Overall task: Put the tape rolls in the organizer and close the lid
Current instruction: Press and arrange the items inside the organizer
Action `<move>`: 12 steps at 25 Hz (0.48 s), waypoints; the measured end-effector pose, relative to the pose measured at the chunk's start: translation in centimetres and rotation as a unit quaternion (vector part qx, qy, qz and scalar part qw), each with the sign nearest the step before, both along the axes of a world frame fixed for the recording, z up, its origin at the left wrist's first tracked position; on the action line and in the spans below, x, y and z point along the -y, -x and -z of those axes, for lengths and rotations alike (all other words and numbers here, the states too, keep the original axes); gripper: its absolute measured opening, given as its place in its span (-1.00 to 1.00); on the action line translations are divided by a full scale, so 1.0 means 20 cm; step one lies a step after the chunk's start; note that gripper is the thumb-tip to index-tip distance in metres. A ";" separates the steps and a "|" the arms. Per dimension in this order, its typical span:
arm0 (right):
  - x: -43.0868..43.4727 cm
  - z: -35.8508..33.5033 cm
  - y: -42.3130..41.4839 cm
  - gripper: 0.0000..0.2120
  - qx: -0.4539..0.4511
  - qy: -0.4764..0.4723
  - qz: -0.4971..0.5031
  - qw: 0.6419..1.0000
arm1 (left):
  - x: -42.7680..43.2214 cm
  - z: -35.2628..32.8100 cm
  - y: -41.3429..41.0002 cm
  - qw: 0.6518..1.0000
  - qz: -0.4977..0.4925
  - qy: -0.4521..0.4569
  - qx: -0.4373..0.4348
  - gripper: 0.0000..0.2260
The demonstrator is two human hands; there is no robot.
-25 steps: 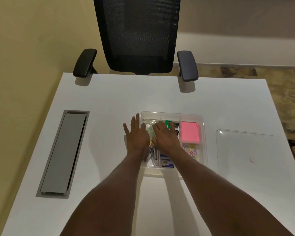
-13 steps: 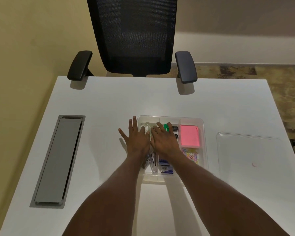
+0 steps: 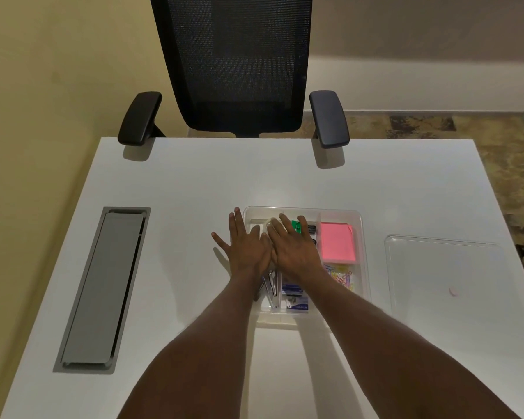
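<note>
A clear plastic organizer (image 3: pixel 364 252) sits in the middle of the white table. Inside are pink sticky notes (image 3: pixel 337 244), coloured paper clips (image 3: pixel 344 278), a green clip (image 3: pixel 297 227) and blue boxes (image 3: pixel 297 303). A clear tape roll (image 3: pixel 267 226) shows in the far left compartment, mostly under my fingers. My left hand (image 3: pixel 245 249) lies flat, fingers spread, across the organizer's left edge. My right hand (image 3: pixel 294 247) lies flat over the left and middle compartments, touching the left hand. The clear lid (image 3: pixel 454 276) lies flat on the table to the right, apart from the organizer.
A black mesh office chair (image 3: pixel 233 65) stands at the table's far side, its armrests over the edge. A grey cable hatch (image 3: pixel 103 288) is set into the table on the left. The white table (image 3: pixel 194 182) ends at a yellow wall on the left.
My right hand has flattened out over the compartments and both hands' fingers have spread wider. The view has tipped slightly, so the chair and table appear lower in frame.
</note>
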State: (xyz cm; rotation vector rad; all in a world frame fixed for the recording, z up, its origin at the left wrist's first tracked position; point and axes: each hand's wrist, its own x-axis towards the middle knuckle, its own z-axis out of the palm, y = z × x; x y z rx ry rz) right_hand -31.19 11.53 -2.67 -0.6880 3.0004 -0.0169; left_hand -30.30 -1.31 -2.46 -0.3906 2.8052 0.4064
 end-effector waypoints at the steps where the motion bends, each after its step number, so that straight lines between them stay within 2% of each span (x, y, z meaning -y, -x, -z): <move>1: 0.00 0.00 0.00 -0.46 -0.003 -0.010 0.003 1.000 | 0.00 0.00 0.00 1.000 -0.001 0.001 -0.004 -0.62; 4: -0.02 0.00 -0.02 -0.48 0.005 -0.040 0.002 0.999 | 0.00 0.02 0.01 1.000 0.003 0.002 -0.002 -0.63; 7: -0.02 0.01 -0.03 -0.47 0.020 -0.037 0.000 0.999 | -0.01 0.05 0.01 1.000 -0.003 0.008 0.001 -0.58; 9: -0.02 0.00 -0.04 -0.53 0.014 -0.033 0.010 0.999 | 0.01 0.05 0.00 1.000 0.011 0.019 -0.002 -0.56; 12: -0.04 -0.01 -0.07 -0.64 -0.013 -0.020 0.020 1.000 | 0.07 0.05 -0.03 0.999 0.009 0.029 -0.041 -0.68</move>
